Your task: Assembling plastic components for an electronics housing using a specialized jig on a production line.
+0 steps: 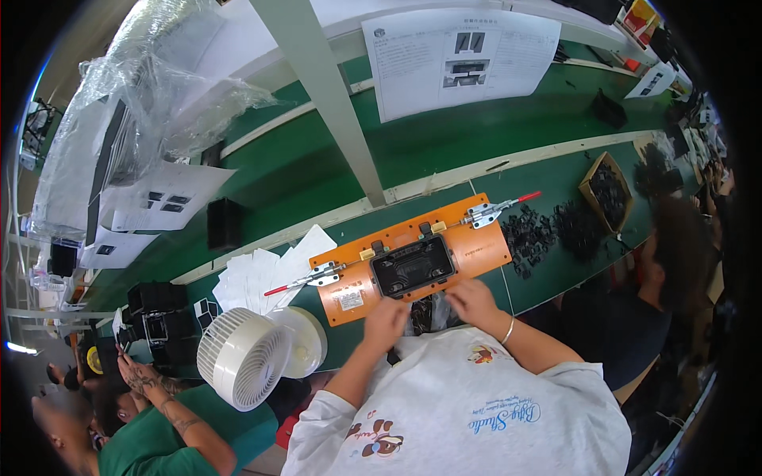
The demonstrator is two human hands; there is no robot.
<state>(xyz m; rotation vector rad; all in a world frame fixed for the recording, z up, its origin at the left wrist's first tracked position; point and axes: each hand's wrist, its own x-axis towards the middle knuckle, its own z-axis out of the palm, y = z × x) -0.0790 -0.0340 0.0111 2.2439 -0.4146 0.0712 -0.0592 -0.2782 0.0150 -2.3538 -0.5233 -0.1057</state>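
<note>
An orange fixture plate (337,300) lies on the bench in front of me, tilted up to the right. In its middle sits a black rectangular plastic housing (413,267) with a hollow inside. A toggle clamp (321,274) with a red handle is fixed on the plate's left, and another toggle clamp (482,214) on its right. My left hand (386,322) is closed by the housing's lower left corner. Close to the lower right corner is my right hand (475,302), its fingers pinched together. What either hand holds is too small or hidden. Dark parts (423,314) show between my hands.
A white fan (246,357) stands left of the plate, by white paper sheets (258,278). Small black parts (530,238) lie heaped on the right, beside a cardboard box (605,190) of similar pieces. Co-workers sit at both sides; one has a green shirt (171,440).
</note>
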